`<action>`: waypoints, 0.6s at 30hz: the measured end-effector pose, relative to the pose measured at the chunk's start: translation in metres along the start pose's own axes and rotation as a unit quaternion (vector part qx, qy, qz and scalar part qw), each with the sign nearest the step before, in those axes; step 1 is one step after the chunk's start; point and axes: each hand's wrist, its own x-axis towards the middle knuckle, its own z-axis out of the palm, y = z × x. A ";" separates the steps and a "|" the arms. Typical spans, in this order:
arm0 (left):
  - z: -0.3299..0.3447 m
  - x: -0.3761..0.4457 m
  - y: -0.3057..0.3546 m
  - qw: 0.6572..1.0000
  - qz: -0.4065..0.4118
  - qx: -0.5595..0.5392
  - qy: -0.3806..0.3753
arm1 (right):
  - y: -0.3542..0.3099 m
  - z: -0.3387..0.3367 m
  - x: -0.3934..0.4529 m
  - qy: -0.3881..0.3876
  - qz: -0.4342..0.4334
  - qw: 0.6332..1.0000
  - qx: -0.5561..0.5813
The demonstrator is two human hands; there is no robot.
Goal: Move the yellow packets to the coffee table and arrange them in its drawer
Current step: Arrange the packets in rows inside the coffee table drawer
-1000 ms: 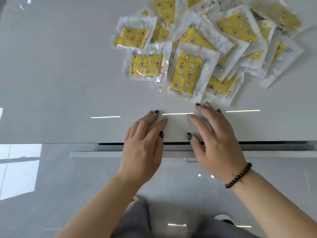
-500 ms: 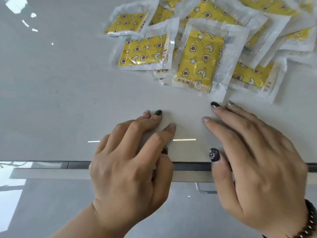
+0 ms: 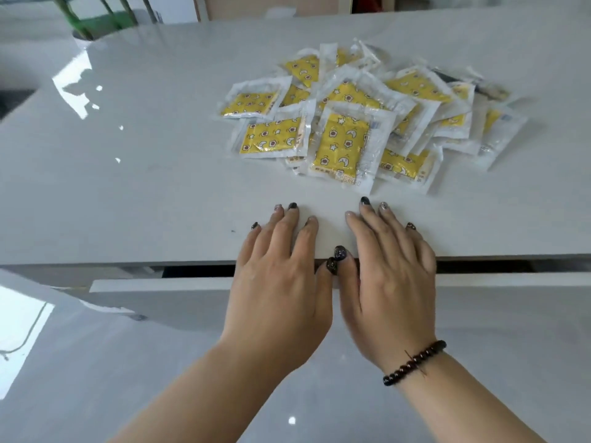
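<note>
A pile of several yellow packets [image 3: 347, 135] in clear wrappers lies on the white coffee table [image 3: 128, 187], just beyond my fingertips. My left hand [image 3: 281, 273] and my right hand [image 3: 387, 270] lie side by side, fingers flat on the tabletop near its front edge, thumbs down at the edge. Neither hand holds anything. Below the edge the drawer [image 3: 160, 287] stands a little way out, a dark gap showing above its white front. Its inside is hidden.
Glossy pale floor [image 3: 96, 378] reflects light below the drawer. A green plant in a white pot [image 3: 86, 24] stands past the table's far left corner. Bare tabletop stretches left of the packets.
The view has pulled back and tilted up, showing the whole pile and the far table edge. Both hands stay flat at the table's front edge, now closer together. The drawer gap looks wider.
</note>
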 end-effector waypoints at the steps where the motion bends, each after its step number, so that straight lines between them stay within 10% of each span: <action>1: -0.003 0.001 -0.001 1.000 0.007 0.000 0.001 | -0.001 0.001 -0.001 0.001 -0.003 1.000 -0.006; 13: -0.013 -0.037 -0.028 0.992 0.108 0.044 -0.050 | 0.007 -0.012 -0.017 -0.090 -0.052 0.991 -0.085; 18: -0.034 -0.064 -0.047 0.992 0.065 -0.105 -0.039 | -0.008 -0.027 -0.040 -0.138 -0.074 0.976 -0.149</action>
